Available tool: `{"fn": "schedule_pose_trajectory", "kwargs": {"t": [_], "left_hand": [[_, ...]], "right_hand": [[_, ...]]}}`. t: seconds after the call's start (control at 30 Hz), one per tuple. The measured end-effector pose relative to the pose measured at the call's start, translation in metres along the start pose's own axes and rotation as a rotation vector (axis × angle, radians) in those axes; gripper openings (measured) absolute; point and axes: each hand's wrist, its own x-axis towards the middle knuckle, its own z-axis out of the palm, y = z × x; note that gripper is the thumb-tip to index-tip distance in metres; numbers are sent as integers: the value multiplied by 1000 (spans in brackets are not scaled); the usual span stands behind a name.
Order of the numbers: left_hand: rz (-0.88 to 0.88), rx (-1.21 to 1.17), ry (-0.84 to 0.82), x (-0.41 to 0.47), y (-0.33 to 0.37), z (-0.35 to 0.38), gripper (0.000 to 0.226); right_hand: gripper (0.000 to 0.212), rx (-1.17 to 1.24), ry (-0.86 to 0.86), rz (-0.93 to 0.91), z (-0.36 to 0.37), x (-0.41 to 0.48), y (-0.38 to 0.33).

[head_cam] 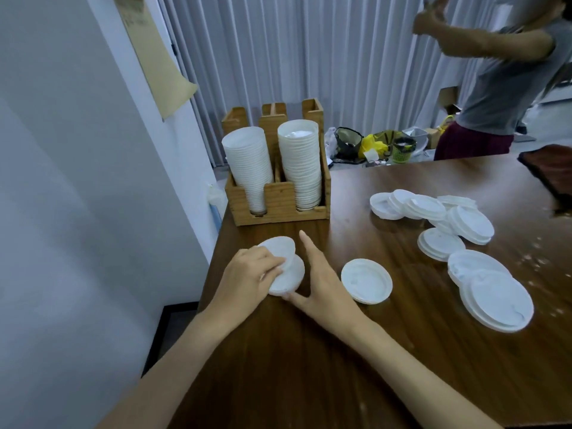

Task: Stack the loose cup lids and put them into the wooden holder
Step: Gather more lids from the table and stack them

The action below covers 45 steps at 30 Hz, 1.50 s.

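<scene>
Mid-task, by our reading. Near the left edge of the table (309, 366) the left hand (250, 274) grips two lids (286, 274), overlapped but not yet nested. The right hand (322, 283) holds nothing: fingers straight, thumb touching the lower lid's rim.

The wooden holder (278, 201) stands at the far left corner. Its front right slot carries a tall lid stack (300, 168) rising well above the wall. The front left slot carries nested cups (247, 168). We cannot see what the rear slots hold.

Still loose are a single lid (366, 281) just right of the hands, a scattered heap (433, 212) toward the far right, and an overlapped group (495, 298) by the right edge. We judge that most of the gathering remains.
</scene>
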Motion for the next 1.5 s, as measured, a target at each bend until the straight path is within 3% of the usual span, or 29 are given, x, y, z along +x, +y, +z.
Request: {"fn": "schedule_pose_trajectory", "kwargs": {"t": [0.13,0.5,0.63,0.83,1.23,1.4,1.5], "left_hand": [[-53,-88,-21,-7,9,12,24],[-233,-245,-156,-11,1,14,31],[-191,-182,-110,-9,-4,11,32],[-87,-8,-285,-12,-6,12,44],[-29,54,-381,-2,-3,10,46],[24,-68,-146,22,23,14,44],[131,-148,-162,46,57,37,43]], "right_hand": [[119,108,10,34,19,4,-1],[119,148,53,130,25,11,7],[120,159,32,133,25,11,7],[118,150,12,128,24,12,4],[105,158,21,122,18,6,-2],[85,-12,202,64,-20,-13,-9],[68,-104,398,97,-56,-30,2]]}}
